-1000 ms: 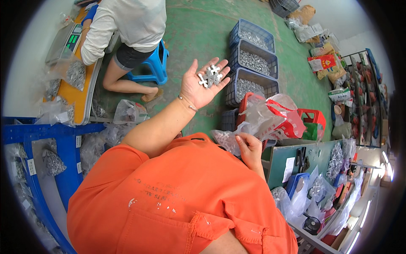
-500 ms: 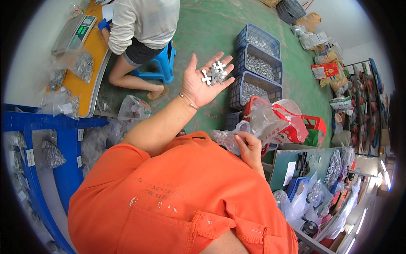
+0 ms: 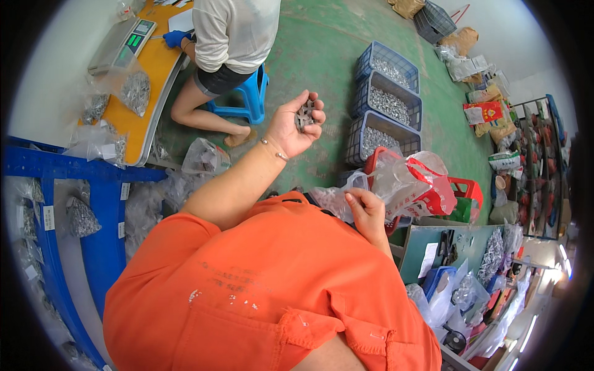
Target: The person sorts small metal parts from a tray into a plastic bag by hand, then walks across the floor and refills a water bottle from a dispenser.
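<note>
My left hand [image 3: 288,131] is held out over the floor with its fingers curled round several small silvery cross-shaped metal pieces [image 3: 304,115]. Part of them shows between the palm and the fingertips. Close to my body, my right hand [image 3: 366,210] is closed, pinching the edge of a clear plastic bag [image 3: 334,196]. Pale pieces show dimly through the bag, and its lower part is hidden by my orange clothing [image 3: 260,266].
Blue crates [image 3: 405,140] of small metal parts stand in a row ahead. A red basket [image 3: 465,190] with plastic bags is at right. A co-worker [image 3: 238,37] sits on a blue stool [image 3: 255,99] by a yellow table [image 3: 133,111] with a scale [image 3: 120,46]. Blue shelving [image 3: 93,247] stands at left.
My left hand has curled from an open palm round the metal pieces. My right hand keeps its pinch on the bag. The whole view has shifted slightly.
</note>
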